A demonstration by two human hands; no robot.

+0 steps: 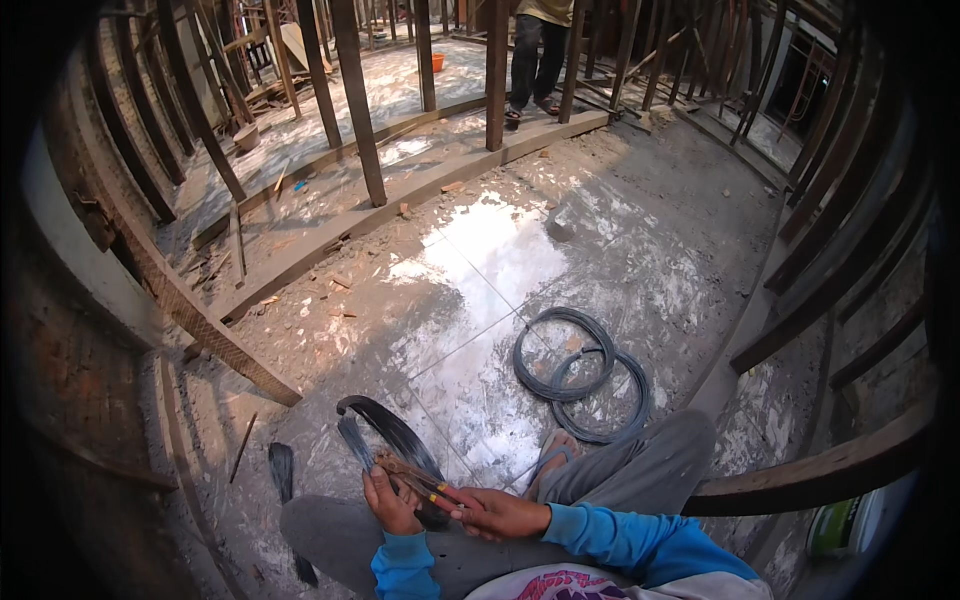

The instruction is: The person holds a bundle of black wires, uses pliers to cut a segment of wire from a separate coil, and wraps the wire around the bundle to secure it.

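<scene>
My left hand (pixel 392 503) is closed around a bent bundle of dark wire (pixel 392 428) just above my lap. The bundle folds over at its top, with its cut ends hanging on the near side. In my right hand (pixel 503 514) is a pair of pliers (pixel 448 491) with red and yellow handles and a rusty brown head. The pliers' head lies against the wire beside my left fingers; whether the jaws bite on wire is too small to tell. A second wire bundle (pixel 282 472) lies on the floor by my left knee.
Two overlapping wire coils (pixel 519 358) rest on the dusty tiled floor (pixel 480 270) ahead. A slanting timber (pixel 235 340) stands at the left, upright posts (pixel 497 80) beyond. Another person (pixel 538 60) stands past a low ledge (pixel 460 172). A green-and-white container (pixel 835 525) sits at right.
</scene>
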